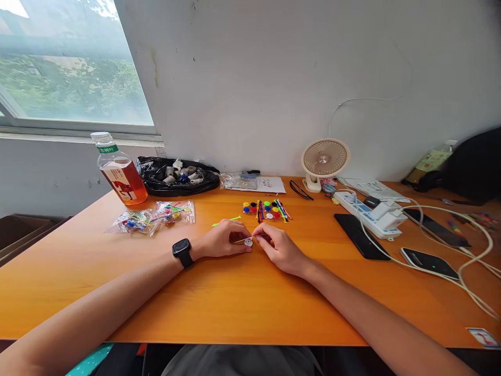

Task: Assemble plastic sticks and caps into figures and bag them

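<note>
A small white disc (248,242) with a round, spool-like shape shows between my two hands over the table. My left hand (224,239), with a black watch on its wrist, is closed, thumb and fingers curled around the disc. A thin white stick (240,241) runs across the gap beside it. My right hand (282,250) pinches the stick's right end between thumb and forefinger. Just behind my left hand lies a bright green stick (230,220). Farther back sit several coloured spool-like pieces (269,208), with bundles of coloured sticks (261,211) among them.
To the left stand a bottle of amber drink (124,180) and clear bags (172,211) of coloured parts. A black plastic bag (178,177) and a small fan (325,159) are along the wall. A power strip (368,214), phones and looping white cables (489,245) occupy the right.
</note>
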Action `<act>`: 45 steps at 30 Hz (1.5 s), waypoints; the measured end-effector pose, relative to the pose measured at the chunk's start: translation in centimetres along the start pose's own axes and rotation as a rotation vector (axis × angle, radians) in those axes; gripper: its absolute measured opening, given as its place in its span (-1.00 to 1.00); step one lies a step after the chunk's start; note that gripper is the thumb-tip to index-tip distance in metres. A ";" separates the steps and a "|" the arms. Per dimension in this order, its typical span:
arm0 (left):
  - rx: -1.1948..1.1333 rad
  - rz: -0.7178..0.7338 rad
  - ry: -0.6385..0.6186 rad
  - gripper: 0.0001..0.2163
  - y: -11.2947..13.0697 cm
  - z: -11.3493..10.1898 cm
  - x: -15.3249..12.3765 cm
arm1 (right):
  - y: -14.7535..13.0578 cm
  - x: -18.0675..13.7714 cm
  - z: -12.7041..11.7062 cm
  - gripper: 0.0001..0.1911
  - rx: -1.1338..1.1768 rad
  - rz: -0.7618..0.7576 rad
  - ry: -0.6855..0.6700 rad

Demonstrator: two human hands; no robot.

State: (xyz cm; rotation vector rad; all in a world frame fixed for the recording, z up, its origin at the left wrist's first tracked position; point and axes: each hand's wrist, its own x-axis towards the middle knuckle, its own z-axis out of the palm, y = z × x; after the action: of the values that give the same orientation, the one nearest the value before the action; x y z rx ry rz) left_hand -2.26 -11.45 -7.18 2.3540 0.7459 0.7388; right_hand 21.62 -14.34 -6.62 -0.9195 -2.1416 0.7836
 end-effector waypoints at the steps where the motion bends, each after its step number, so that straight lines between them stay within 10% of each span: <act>1: 0.001 0.001 -0.001 -0.76 0.0 0.0 0.0 | 0.1 0.0 0.1 -0.87 0.010 -0.004 -0.007; 45: 0.177 0.065 0.079 -0.84 0.4 0.4 -0.4 | 0.7 -0.1 0.7 -0.85 -0.034 0.139 -0.044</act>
State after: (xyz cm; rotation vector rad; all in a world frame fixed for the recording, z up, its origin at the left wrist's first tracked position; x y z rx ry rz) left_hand -2.10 -12.09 -7.37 2.5306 0.8008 0.8280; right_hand 21.39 -14.19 -7.59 -1.0882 -2.1524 0.8447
